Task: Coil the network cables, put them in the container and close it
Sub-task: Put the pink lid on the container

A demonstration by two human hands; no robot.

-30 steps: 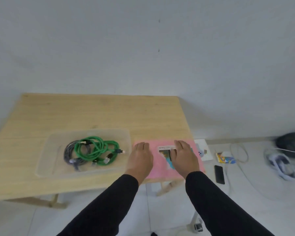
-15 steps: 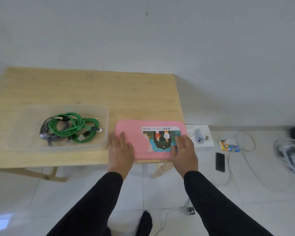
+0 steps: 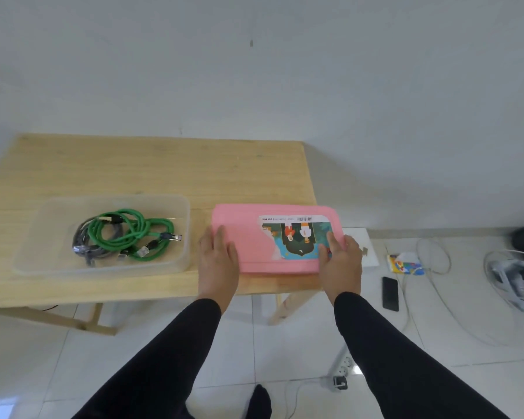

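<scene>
Head view: I see both arms in black sleeves reaching forward over the near table (image 3: 152, 173) edge, palms down. My left hand (image 3: 219, 261) grips the pink lid's (image 3: 248, 237) 9 o'clock end, thumb on top, fingers wrapped at its edge. My right hand (image 3: 341, 261) clasps the 3 o'clock end the same way. The lid lies flat on the table's right part. At its 9 o'clock, just beside it, sits the clear container (image 3: 182, 225), uncovered, holding the coiled green cable (image 3: 124, 234) and grey cable (image 3: 82, 249).
</scene>
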